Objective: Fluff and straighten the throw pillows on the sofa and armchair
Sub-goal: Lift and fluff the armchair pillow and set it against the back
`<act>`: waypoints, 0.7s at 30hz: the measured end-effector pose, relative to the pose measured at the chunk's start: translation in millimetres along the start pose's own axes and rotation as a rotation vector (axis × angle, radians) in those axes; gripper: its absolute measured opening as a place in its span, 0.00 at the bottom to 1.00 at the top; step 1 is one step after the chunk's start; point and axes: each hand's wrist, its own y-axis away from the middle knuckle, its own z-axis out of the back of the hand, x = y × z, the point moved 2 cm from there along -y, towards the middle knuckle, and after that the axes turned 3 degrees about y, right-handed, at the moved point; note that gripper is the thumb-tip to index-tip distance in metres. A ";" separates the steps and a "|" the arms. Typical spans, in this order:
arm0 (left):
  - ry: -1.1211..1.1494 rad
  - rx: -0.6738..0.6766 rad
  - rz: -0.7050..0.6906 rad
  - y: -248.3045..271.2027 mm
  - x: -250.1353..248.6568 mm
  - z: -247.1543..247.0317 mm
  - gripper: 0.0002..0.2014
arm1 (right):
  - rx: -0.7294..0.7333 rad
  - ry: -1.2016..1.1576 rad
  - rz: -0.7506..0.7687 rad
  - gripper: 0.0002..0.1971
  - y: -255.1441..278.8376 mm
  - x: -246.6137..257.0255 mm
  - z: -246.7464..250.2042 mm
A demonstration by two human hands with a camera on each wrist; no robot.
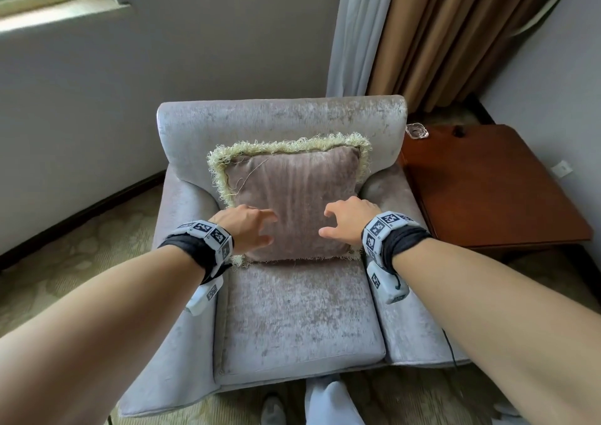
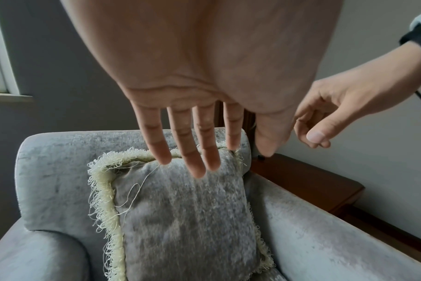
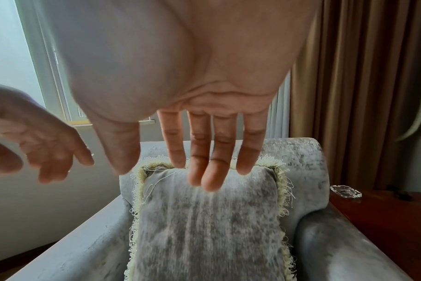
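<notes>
Head view: left hand and right hand, fingers spread and empty, reach either side of the pillow propped upright against the armchair back, probably to grasp it.

Throw pillow lower corners hidden behind both wrists, armchair front corner cut off, pillow fabric blurred in wrist views

Pillow upright on armchair
</notes>
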 end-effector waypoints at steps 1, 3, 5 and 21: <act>-0.002 -0.010 0.002 -4.7 1.5 -0.1 0.25 | 0.005 -0.006 0.000 0.30 -4.4 -3.2 -0.6; -0.012 -0.032 0.004 -16.1 4.5 -1.3 0.28 | 0.011 -0.025 0.000 0.32 -14.4 -9.8 -2.0; -0.004 -0.060 0.008 -31.2 9.7 -4.4 0.30 | 0.012 -0.072 -0.007 0.33 -27.6 -19.5 -4.9; 0.467 -0.608 0.406 -162.1 75.7 -159.8 0.37 | -0.414 -0.716 -0.175 0.42 -195.9 -118.7 -154.2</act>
